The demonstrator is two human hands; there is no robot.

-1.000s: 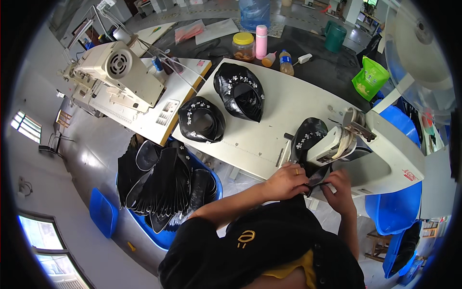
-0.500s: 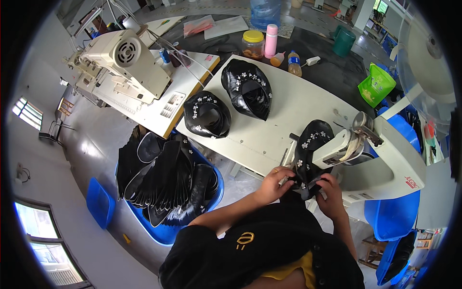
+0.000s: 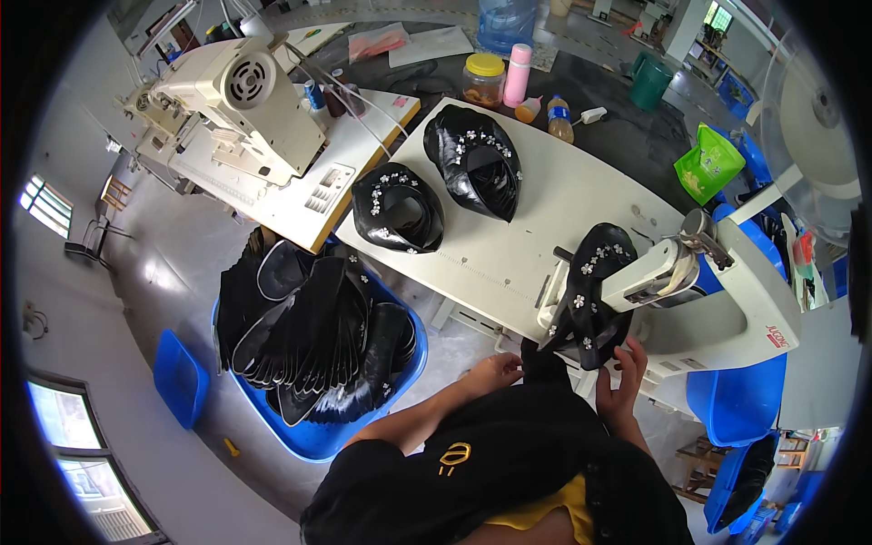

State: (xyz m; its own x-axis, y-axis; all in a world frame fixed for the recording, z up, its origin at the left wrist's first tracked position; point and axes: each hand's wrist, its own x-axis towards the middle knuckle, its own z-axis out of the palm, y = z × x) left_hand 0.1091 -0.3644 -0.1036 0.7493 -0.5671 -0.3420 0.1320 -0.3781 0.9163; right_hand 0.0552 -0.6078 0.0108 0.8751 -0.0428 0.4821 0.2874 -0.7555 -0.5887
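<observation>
A glossy black piece with silver flower trims, which looks like a shoe upper [image 3: 595, 282], lies under the head of the sewing machine [image 3: 727, 300] at the right. My right hand [image 3: 619, 381] is beside its near end, fingers apart and stretched up against its edge. Down at the left, off the table's front edge, is my left hand [image 3: 492, 373]. Its fingers are drawn together near my dark-clad leg; what they hold, if anything, is too small to name. Two more flowered black uppers, one nearer [image 3: 398, 207] and one farther [image 3: 474, 162], rest on the white table [image 3: 527, 213].
A blue basin [image 3: 420, 359] heaped with black pieces stands left of me. Another sewing machine [image 3: 250, 100] is at the far left. Behind the table are a yellow-lidded jar [image 3: 483, 82], a pink flask [image 3: 517, 77], a drink bottle [image 3: 559, 120] and a green bag [image 3: 708, 163].
My left hand has let go of the upper and moved left and down. My right hand has lowered slightly with its fingers opened. The upper stays at the machine, its near end spread wider.
</observation>
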